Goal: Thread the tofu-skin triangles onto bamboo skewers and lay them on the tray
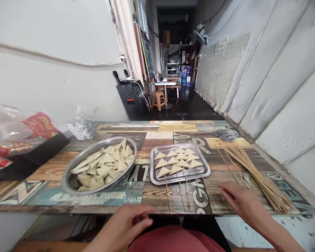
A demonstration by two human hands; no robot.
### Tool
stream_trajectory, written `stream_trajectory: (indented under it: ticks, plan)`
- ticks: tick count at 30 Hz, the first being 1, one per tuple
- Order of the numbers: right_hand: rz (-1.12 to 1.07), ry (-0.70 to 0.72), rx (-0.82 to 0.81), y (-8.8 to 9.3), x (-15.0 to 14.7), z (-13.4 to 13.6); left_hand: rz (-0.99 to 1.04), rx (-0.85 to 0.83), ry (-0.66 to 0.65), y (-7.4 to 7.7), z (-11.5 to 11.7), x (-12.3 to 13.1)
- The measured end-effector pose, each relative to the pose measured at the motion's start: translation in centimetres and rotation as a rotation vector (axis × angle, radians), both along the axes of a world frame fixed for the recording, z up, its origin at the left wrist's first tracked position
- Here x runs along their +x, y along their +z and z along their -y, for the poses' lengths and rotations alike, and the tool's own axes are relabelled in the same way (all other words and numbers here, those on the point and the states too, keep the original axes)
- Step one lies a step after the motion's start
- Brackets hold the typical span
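- White walls run down both sides of a narrow room, with a black speaker [133, 98] and a plastic stool [159, 99] beyond the wood-print table [154, 196].
- At far left, red packets [40, 125] sit in a black box [48, 148]; just beside it lies a crumpled clear bag [82, 128].
- Next comes an oval metal basin [74, 183], heaped with loose pale triangles [105, 169], perhaps tofu.
- Below the basin's right end, over the near table edge, is the left hand [132, 219]: half open, fingers loosely curled toward the right, thumb apart from them, nothing seen in its hold.
- Between the two hands and farther off stands a rectangular metal tray [205, 170], where flat triangles [182, 163] lie in rows; several thin sticks [168, 192] run from them over the near rim toward the person's red garment [173, 241].
- Right of the tray's near corner is the right hand [237, 199], low over the table, fingers slightly bent and pointing left; blur hides whether they pinch anything.
- Just beyond this hand lie a few loose skewers [228, 166], and to its right a bundle of bamboo skewers [259, 179], long axis slanting from far left to near right. The right hand is much the nearer to both.
- Past the bundle's far end rests a crumpled grey bag [226, 134].
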State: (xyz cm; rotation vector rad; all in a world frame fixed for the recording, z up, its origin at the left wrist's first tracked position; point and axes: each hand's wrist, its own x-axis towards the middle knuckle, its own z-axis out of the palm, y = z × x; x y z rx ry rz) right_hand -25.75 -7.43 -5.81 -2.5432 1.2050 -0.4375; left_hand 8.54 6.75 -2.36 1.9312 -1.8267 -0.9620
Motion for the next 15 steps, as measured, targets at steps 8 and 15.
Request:
stream_trajectory:
  ticks: [8,15]
  plan:
    - [-0.225,0.017,-0.275,-1.5,5.9,5.1,0.345,-0.391,0.093,-2.9,7.8,-2.2]
    - [-0.241,0.017,-0.286,-1.9,7.2,11.6,0.331,-0.423,0.198,-1.0,10.1,-1.7]
